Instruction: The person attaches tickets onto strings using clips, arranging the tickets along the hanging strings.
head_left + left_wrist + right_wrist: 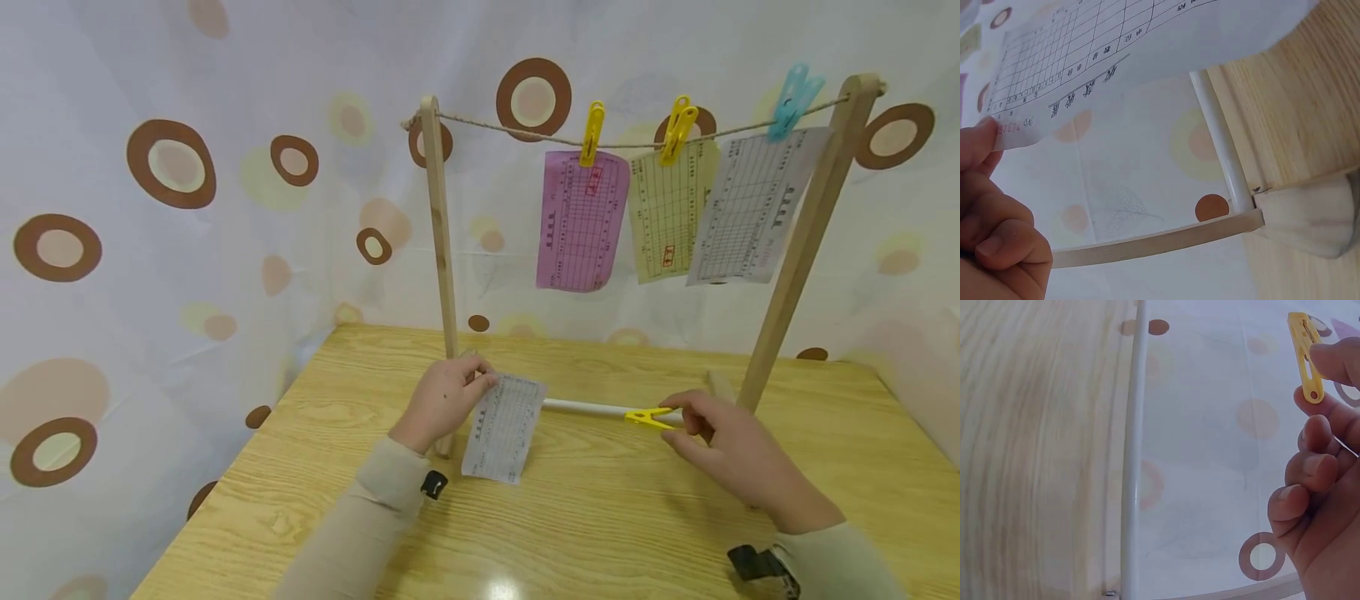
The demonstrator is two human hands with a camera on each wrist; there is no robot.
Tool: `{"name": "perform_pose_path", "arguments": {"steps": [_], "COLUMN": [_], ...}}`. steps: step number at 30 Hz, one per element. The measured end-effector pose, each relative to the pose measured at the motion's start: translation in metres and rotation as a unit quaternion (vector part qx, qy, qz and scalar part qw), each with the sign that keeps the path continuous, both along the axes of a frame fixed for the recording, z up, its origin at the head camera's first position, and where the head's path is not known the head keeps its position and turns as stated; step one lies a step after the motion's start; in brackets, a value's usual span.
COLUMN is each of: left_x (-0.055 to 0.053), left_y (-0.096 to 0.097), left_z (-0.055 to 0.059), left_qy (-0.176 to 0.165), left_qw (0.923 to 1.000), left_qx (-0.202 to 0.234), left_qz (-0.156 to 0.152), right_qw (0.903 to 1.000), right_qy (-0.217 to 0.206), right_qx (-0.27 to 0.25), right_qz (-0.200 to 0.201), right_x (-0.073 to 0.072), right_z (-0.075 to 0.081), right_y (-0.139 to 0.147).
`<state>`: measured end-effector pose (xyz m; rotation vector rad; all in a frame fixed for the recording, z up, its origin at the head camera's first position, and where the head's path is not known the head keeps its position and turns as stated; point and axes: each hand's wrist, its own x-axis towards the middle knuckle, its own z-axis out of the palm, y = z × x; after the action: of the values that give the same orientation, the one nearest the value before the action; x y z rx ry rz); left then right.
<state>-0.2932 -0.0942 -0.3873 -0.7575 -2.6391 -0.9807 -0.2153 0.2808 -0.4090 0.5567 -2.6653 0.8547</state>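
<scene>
My left hand (448,398) pinches a corner of a white printed receipt slip (507,433) between thumb and finger. The slip hangs above the table, and in the left wrist view its ruled grid (1094,44) shows up close. Over to the right, my right hand (738,454) holds a yellow clothespin (647,417) by its handle ends, between thumb and index finger. Its nose points left, towards the slip. In the right wrist view the same clothespin (1305,359) is seen along its narrow side, the other fingers curled below it.
A wooden rack stands on the table (600,517), with a left post (441,225), a right post (806,242) and a low white rod (585,407). From its rope (510,129) hang pink (581,225), yellow (667,217) and white (753,208) slips, pinned by yellow and blue clothespins (791,104).
</scene>
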Motion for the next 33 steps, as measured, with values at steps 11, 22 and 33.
{"name": "perform_pose_path", "arguments": {"steps": [11,22,33], "left_x": [-0.001,-0.003,-0.002], "left_y": [-0.009,-0.017,-0.019], "left_z": [0.017,0.035,0.063], "left_qy": [0.006,0.047,0.106], "left_qw": [0.9999,0.9989,0.9936], "left_qx": [-0.011,0.001,0.039], "left_qz": [0.003,0.005,-0.006], "right_qw": [0.9958,0.987,0.98], "right_qy": [0.08,0.148,0.187], "right_qx": [0.044,0.063,0.068], "right_qz": [0.0,-0.006,-0.005], "right_x": [0.002,0.0,-0.002], "right_z": [0.024,0.057,0.09], "right_y": [0.008,0.011,0.008]}}
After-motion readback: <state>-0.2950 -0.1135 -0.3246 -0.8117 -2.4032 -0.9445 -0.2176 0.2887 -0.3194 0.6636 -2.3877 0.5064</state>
